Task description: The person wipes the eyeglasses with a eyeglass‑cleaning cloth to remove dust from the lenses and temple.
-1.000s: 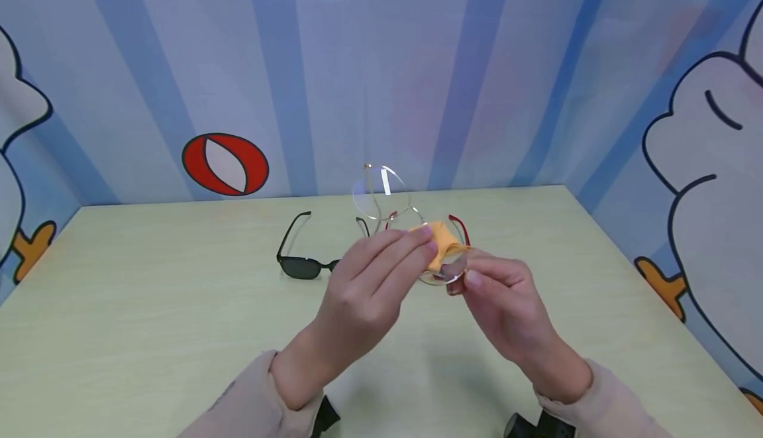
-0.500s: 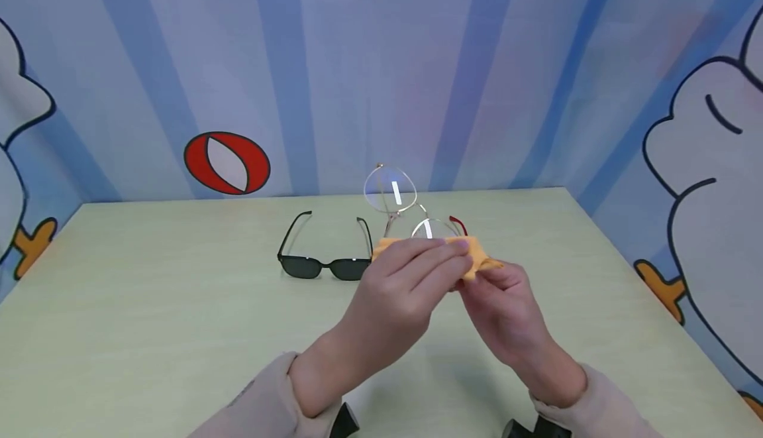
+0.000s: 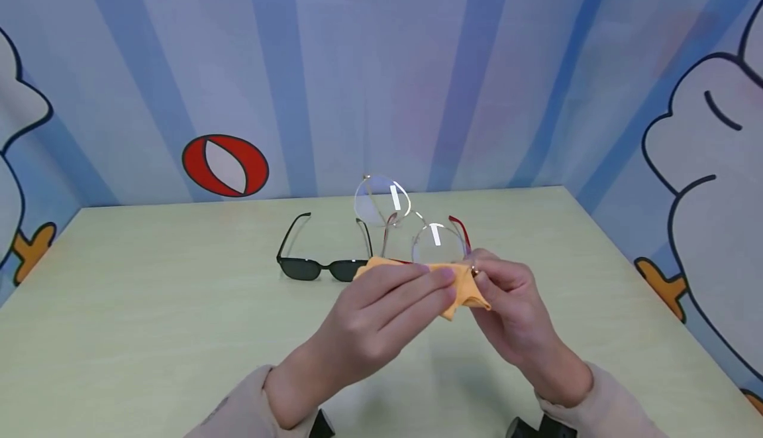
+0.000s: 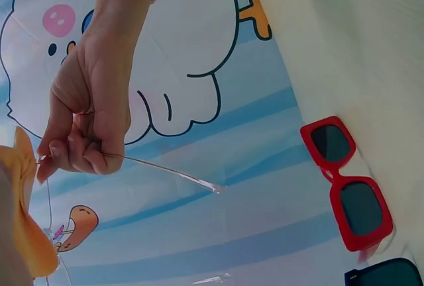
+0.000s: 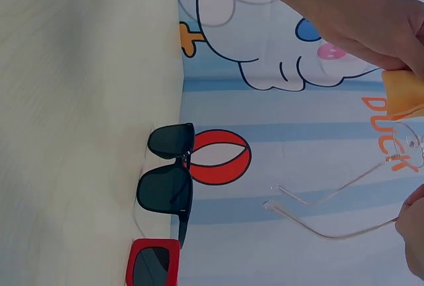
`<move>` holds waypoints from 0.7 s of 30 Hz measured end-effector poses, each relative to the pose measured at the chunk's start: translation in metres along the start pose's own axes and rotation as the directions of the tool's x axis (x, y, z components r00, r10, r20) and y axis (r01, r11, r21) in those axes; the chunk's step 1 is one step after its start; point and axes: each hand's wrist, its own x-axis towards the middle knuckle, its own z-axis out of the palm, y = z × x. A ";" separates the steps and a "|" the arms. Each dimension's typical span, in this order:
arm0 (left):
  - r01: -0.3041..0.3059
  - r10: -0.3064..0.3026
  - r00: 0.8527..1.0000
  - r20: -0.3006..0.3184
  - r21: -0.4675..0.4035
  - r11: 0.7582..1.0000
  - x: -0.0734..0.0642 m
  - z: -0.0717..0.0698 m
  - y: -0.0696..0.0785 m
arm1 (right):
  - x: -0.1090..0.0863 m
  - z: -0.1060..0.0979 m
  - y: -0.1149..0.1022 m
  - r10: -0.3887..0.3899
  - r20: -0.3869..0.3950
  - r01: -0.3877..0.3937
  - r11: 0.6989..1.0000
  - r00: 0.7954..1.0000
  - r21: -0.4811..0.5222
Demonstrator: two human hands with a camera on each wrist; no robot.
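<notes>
Thin gold-rimmed eyeglasses (image 3: 438,242) with round clear lenses are held up above the table. My right hand (image 3: 515,305) pinches their frame near the right hinge. An orange cloth (image 3: 467,289) lies under the fingers of my left hand (image 3: 381,322), which grips it against the near side of the glasses, just below the right lens. Part of that lens's lower rim is hidden by the cloth. In the left wrist view, one slender temple (image 4: 169,169) extends past the right hand. Both temples (image 5: 331,236) show in the right wrist view, pointing away from the hands.
Black sunglasses (image 3: 301,269) rest on the table (image 3: 179,319), left of centre, temples open. Behind the hands are red-framed sunglasses (image 4: 361,216), mostly hidden in the head view. A blue striped cartoon backdrop (image 3: 381,73) closes off the back and sides.
My left hand first slid right with the cloth, then back left and down. The cloth now sits lower, with the right lens showing above it. My right hand keeps its hold.
</notes>
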 end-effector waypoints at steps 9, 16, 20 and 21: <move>0.204 -0.206 0.978 -0.039 -0.052 0.978 0.003 -0.005 -0.004 | 0.000 -0.004 0.002 -0.046 0.100 0.043 0.999 0.994 0.032; 0.264 -0.263 0.964 0.021 -0.096 0.960 0.009 -0.004 -0.001 | -0.002 -0.004 0.004 -0.018 0.103 0.015 0.999 0.994 0.034; 0.226 -0.222 0.974 0.053 -0.074 0.971 0.011 0.000 0.004 | -0.003 -0.003 0.005 0.008 0.085 -0.013 0.998 0.996 0.053; 0.206 -0.203 0.978 0.054 -0.064 0.976 0.011 0.001 0.006 | -0.003 -0.003 0.005 0.008 0.085 -0.013 0.998 0.996 0.055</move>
